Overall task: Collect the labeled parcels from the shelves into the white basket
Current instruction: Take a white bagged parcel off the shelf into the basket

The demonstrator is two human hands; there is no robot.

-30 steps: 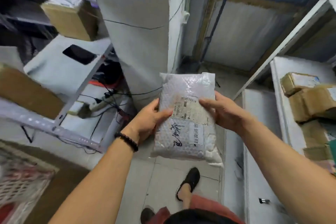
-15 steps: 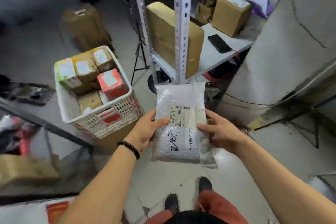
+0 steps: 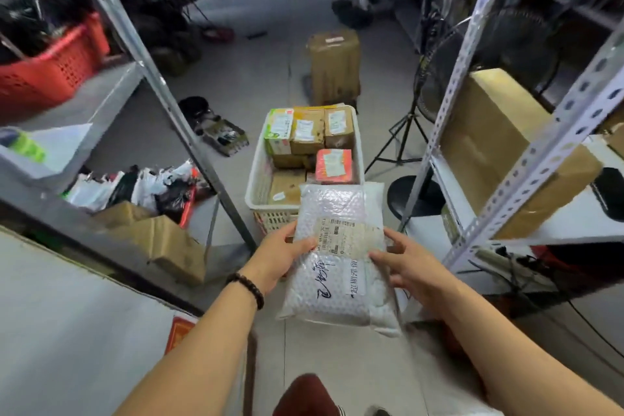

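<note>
From the head camera, the white basket [image 3: 252, 186] stands on the floor in the aisle between two metal shelf racks. Inside it, at the far end, a green-and-white box [image 3: 278, 130] sits beside two brown labeled boxes [image 3: 307, 130]. A red box [image 3: 333, 165] with a white label lies nearer the middle.

The bubble-wrap parcel [image 3: 332, 280] is held in the air on the near side of the basket, and its far end covers the basket's near right corner in this view. How high it hangs over the rim cannot be told. It bears a printed label and black handwriting, both facing up.

Both hands hold the parcel:
- The left hand [image 3: 283, 257] (a dark bead bracelet [image 3: 246, 285] on its wrist) grips the left edge, thumb on the top face.
- The right hand [image 3: 408, 267] pinches the right edge, with its thumb laid on the label side.

Beyond the basket a tall parcel wrapped in brown tape [image 3: 334, 66] stands upright on the floor. To the right of the basket is a standing fan [image 3: 439, 78] on a tripod. Past that, a large carton [image 3: 499, 145] rests on a shelf. To the left of the basket and further back, a red crate [image 3: 50, 71] sits on another shelf.
</note>
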